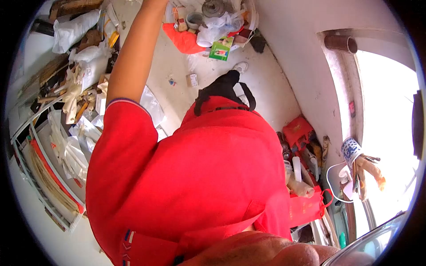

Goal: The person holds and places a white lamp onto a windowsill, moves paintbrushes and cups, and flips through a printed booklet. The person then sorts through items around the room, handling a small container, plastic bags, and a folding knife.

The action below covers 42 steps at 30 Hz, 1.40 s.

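Head view: both hands are out of frame, so can't tell what they're gripping or what's done or left. Nearest the outstretched arm (136, 55), a red bag-like thing (183, 41) lies toward the floor's (274, 84) wall-side edge, beside a grey bowl (194, 20). Blue-and-white pot (350, 150) holds stick-like bits (371, 166).
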Each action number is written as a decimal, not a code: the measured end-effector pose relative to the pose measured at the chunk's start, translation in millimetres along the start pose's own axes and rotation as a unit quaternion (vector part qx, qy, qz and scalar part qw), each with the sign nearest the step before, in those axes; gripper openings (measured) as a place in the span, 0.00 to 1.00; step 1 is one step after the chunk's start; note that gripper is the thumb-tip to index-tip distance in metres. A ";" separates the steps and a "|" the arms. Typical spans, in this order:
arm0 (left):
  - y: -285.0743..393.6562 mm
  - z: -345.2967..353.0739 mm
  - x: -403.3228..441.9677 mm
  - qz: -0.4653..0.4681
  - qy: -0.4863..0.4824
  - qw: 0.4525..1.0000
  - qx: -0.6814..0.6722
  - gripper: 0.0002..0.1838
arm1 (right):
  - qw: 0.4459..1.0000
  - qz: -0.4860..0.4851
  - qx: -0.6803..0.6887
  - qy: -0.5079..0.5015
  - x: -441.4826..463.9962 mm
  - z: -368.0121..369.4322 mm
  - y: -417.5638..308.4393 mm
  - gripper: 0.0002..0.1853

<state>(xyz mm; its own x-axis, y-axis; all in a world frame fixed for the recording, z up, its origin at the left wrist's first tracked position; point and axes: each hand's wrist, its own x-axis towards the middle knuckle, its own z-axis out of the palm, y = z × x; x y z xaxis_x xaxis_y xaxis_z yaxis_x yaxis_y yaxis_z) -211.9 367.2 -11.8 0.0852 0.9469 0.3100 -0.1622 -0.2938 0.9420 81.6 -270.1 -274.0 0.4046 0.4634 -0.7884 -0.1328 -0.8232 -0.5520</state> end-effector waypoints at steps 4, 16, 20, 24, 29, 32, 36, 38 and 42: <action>23.4 -24.1 6.8 0.126 0.032 0.944 0.303 0.09 | 1.000 -0.018 -0.012 0.005 11.5 2.1 12.8 0.15; 109.1 -7.4 -10.4 0.212 0.055 0.967 0.130 0.16 | 0.998 0.016 0.063 0.014 -4.5 32.7 -64.0 0.13; 135.7 47.2 -55.9 -0.031 -0.135 0.982 -0.125 0.19 | 0.992 0.006 0.124 0.008 -5.4 39.8 -118.9 0.12; 154.2 94.1 -93.3 -0.051 -0.210 0.974 -0.062 0.21 | 0.978 -0.205 -0.032 0.035 -25.2 38.4 -197.1 0.15; 171.7 138.3 -118.6 -0.127 -0.225 0.953 -0.158 0.21 | 0.913 -0.398 -0.084 0.041 -108.0 9.2 -338.2 0.29; 184.7 185.4 -137.2 -0.070 -0.326 0.931 -0.149 0.20 | 0.872 -0.455 -0.159 0.085 -140.0 -18.0 -370.0 0.33; 210.4 256.6 -162.7 -0.037 -0.409 0.895 -0.173 0.17 | 0.815 -0.496 -0.240 0.178 -143.8 -49.9 -364.4 0.29; 213.6 289.0 -174.3 0.089 -0.398 0.908 -0.100 0.15 | 0.838 -0.419 -0.273 0.219 -154.1 -66.2 -367.9 0.26; 215.3 359.9 -184.8 0.329 -0.423 0.842 -0.060 0.17 | 0.763 -0.420 -0.315 0.376 -155.9 -104.7 -354.9 0.19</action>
<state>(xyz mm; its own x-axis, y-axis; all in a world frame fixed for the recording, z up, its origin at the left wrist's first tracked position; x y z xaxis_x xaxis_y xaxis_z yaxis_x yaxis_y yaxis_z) 91.3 82.0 180.0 0.5998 0.1364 0.7884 -0.5421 -0.6555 0.5258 160.4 -84.5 73.3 0.5438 0.7907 0.2814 0.8254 -0.4433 -0.3496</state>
